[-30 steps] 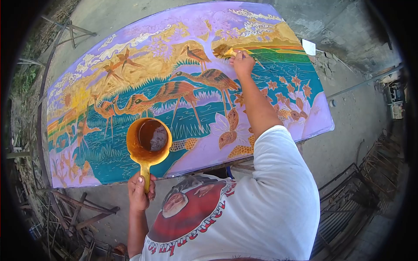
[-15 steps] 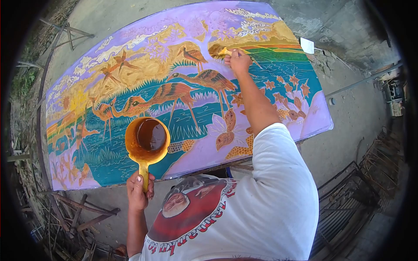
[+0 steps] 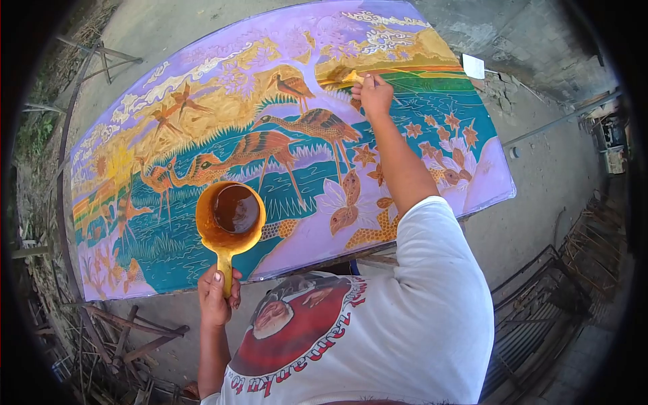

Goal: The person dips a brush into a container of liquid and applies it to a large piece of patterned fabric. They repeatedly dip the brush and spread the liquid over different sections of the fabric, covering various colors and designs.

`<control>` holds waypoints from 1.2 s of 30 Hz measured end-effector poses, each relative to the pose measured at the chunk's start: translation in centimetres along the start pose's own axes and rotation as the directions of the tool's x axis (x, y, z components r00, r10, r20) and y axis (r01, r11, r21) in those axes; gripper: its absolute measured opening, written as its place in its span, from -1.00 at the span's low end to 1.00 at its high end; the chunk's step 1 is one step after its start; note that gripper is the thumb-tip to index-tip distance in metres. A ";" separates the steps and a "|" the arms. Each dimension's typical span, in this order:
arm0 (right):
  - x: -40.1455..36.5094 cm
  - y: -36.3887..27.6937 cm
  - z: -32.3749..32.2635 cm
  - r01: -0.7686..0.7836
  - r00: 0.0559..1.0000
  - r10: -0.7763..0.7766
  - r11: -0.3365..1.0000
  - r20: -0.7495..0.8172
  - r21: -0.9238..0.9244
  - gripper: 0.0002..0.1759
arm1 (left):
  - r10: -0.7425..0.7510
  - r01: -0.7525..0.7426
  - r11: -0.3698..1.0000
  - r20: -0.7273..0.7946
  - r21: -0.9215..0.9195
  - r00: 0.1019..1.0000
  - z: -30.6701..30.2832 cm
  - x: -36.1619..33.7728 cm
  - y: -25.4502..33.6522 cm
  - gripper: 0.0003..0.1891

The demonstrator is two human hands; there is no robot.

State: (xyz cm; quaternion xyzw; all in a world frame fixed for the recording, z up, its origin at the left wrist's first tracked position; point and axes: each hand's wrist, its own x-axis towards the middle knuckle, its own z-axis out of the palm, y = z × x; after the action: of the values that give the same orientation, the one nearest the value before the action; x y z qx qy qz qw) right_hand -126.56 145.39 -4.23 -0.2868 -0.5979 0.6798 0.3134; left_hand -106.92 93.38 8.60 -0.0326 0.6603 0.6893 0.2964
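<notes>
My left hand (image 3: 217, 297) is closed around the handle of a yellow dipper (image 3: 228, 244), which holds dark brown liquid (image 3: 236, 209). The dipper hangs above the near part of a large painted cloth (image 3: 324, 251). Stretched out over the far side, my right hand (image 3: 374, 96) grips a brush with a yellow handle (image 3: 354, 77). Its bristles look dark and lie at the golden-brown band beside the pale tree trunk; whether they touch is hard to tell. Long-legged birds (image 3: 260, 150), teal water, lilac ground and orange flowers cover the cloth.
Wooden trestle pieces (image 3: 135, 331) stand at the lower left. A white sheet (image 3: 473, 66) lies just past the cloth's right corner. At the lower right are a slatted frame (image 3: 526, 351) and a pile of sticks (image 3: 594, 250). Concrete floor (image 3: 540, 189) surrounds the cloth.
My right hand has moved the brush slightly to the right along the golden-brown band. The left hand keeps the dipper in nearly the same spot. The whole view has shifted a little.
</notes>
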 end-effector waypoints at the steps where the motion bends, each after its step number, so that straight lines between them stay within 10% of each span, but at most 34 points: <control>1: -0.1 0.3 0.3 0.001 1.000 -0.001 1.000 -0.008 0.001 -0.71 | -0.003 0.003 1.000 0.005 0.003 1.000 0.1 0.1 -0.1 -0.38; 11: 6.4 -0.4 -9.7 0.113 0.934 -0.115 0.993 -0.338 -0.028 -0.72 | -0.010 0.009 1.000 -0.008 -0.013 1.000 0.5 0.0 -0.4 -0.37; 18: 4.9 -1.3 -9.1 -0.036 0.998 0.033 0.999 -0.057 -0.037 -0.69 | -0.011 0.011 1.000 0.020 -0.003 1.000 1.0 0.9 -0.4 -0.37; 29: 14.8 -4.0 -20.1 0.030 0.855 -0.038 0.999 -0.517 -0.023 -0.68 | -0.026 0.026 1.000 -0.010 0.004 1.000 2.6 1.8 0.2 -0.35; 36: 16.1 -3.2 -19.2 -0.036 0.921 0.077 0.993 -0.381 0.113 -0.68 | -0.036 0.036 0.998 -0.005 0.053 0.999 4.5 2.8 0.6 -0.33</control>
State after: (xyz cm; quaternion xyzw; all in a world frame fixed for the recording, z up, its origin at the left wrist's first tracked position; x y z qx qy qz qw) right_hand -121.95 170.21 -3.58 -0.4152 -0.4801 0.6492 0.4191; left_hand -107.99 98.62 8.50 -0.0379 0.6784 0.6658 0.3084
